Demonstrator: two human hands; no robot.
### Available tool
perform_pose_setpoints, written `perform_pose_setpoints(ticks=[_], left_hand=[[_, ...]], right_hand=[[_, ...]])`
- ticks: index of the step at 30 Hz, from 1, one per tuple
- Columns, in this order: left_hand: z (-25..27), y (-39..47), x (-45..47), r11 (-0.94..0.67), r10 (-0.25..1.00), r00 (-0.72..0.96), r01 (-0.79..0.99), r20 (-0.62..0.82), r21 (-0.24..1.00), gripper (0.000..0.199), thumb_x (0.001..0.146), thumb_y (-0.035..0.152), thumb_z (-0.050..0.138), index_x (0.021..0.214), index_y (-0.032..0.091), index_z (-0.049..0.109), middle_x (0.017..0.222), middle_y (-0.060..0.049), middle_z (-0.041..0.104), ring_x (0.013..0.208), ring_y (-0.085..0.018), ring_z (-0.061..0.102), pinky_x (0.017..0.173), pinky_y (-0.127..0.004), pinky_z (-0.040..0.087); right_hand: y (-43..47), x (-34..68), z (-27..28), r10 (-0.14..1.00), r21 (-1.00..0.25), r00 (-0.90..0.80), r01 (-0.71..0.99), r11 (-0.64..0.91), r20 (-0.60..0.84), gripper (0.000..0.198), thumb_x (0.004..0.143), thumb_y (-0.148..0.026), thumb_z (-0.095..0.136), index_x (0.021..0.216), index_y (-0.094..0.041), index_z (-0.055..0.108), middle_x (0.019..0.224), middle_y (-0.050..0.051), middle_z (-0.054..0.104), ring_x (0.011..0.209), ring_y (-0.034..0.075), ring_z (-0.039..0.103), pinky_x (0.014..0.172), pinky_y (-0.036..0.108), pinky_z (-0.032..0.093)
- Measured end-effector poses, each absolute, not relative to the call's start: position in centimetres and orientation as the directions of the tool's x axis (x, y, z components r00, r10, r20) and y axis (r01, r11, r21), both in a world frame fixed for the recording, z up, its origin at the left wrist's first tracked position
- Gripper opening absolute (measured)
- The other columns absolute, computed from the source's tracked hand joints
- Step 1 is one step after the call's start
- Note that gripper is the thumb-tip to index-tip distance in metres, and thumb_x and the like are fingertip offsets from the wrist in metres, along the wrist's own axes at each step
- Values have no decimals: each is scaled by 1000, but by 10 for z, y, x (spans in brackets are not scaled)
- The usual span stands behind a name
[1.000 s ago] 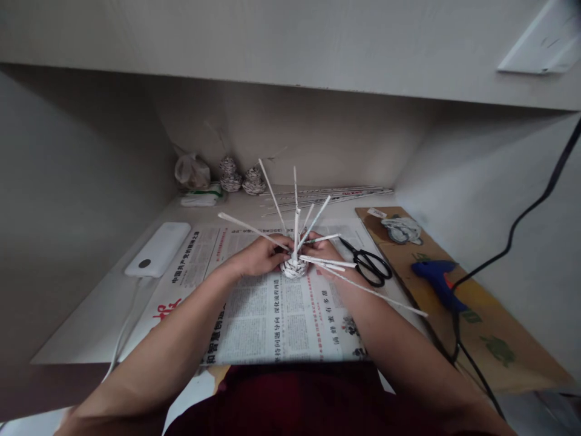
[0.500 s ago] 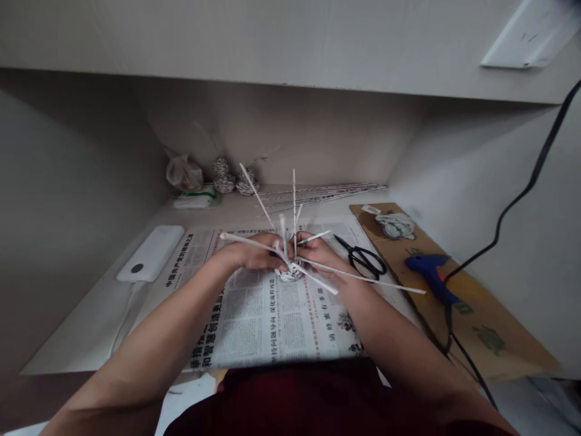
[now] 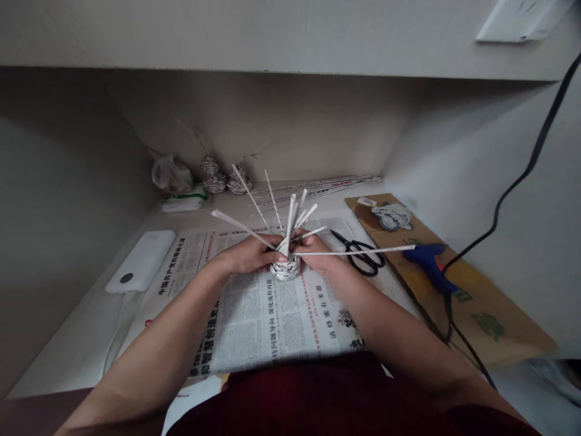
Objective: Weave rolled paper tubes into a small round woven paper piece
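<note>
Head view: paper basket [image 3: 285,270], middle of the frame
Left hand [image 3: 252,253] and right hand [image 3: 316,251] grip it, fingers curled (scissors [image 3: 368,264] lie right of centre).

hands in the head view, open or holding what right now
Left hand: closed, holding the woven paper piece.
Right hand: closed on the same piece's other side.

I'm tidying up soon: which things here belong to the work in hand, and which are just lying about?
Likely belongs:
round woven white paper piece, between the left hand and right hand
printed newspaper sheet beneath
loose thin paper rods
black metal scissors
blue plastic glue gun

Apparently lying about:
white rectangular plastic device with cable
translucent plastic bag
flat white-and-green packet
</note>
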State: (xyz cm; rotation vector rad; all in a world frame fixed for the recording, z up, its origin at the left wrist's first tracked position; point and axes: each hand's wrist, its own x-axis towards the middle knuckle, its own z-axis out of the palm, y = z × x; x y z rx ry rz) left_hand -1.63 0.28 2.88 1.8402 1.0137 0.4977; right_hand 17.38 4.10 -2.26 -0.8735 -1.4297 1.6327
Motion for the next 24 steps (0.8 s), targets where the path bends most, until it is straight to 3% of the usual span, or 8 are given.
perform_pose_setpoints(ticks=[3,7,17,24], left_hand=[[32,4,-20,-291,780,624,430,-49,855,32,85,42,68,109,21,70,93,-3,72,72,-15,62,66,-26,50],[37,3,-21,-346,719,694,420,-51,839,34,74,36,79,102,18,73,96,-3,74,90,-20,65,81,-29,50],[38,2,-10,-405,791,610,576,-44,710,31,69,29,83,98,19,75,93,-3,74,91,-22,66,83,-32,47],[31,5,-12,-367,805,592,475,18,799,33,71,36,81,97,18,72,93,-3,74,90,-22,66,82,-33,50]], right_hand=[[40,173,-21,887,-987,-459,-113,-111,-47,25,62,-31,77,73,-21,58,64,-4,60,61,13,53,59,26,41],[37,175,-16,869,-996,-495,-66,-57,-17,19,63,-27,73,73,-21,58,62,-6,58,58,12,50,56,24,39],[34,176,-11,905,-999,-425,-54,0,23,15,61,-20,67,73,-20,59,64,-5,59,62,12,53,58,23,41],[34,174,-10,932,-999,-362,-37,16,28,8,67,-15,62,72,-21,62,63,-5,63,64,13,57,64,25,46]])
